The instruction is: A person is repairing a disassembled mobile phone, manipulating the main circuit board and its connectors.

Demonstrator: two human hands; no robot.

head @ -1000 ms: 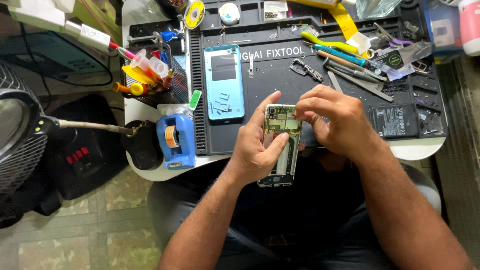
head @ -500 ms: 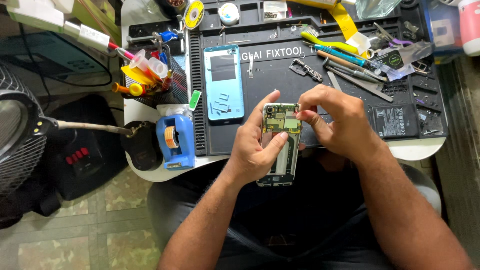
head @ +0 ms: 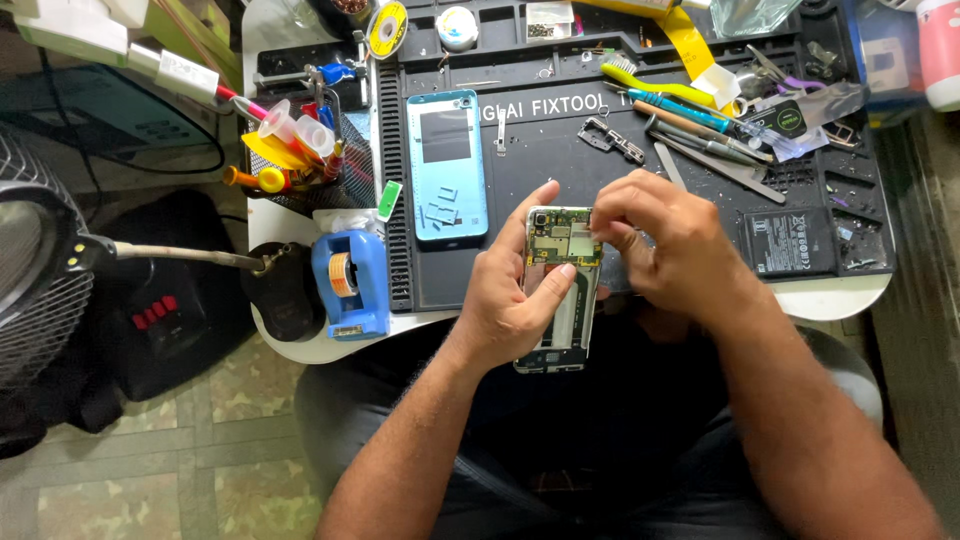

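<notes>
My left hand (head: 510,290) holds an opened phone (head: 560,300) upright over my lap, its back removed so the green circuit board and inner frame show. My right hand (head: 655,240) pinches at the phone's top right corner with thumb and fingertips; what sits between them is too small to make out. The phone's light blue back cover (head: 447,165) lies on the black repair mat (head: 540,110), left of my hands. A black battery (head: 790,242) rests on the mat to my right.
Screwdrivers, tweezers and a yellow-handled brush (head: 680,100) lie along the mat's far right. A blue tape dispenser (head: 348,282) stands at the table's left edge, beside a mesh holder (head: 300,160) of tools. A fan (head: 35,280) sits on the floor at left.
Both hands have stayed at the phone; my right fingers have shifted slightly at its top edge. Nothing else has moved.
</notes>
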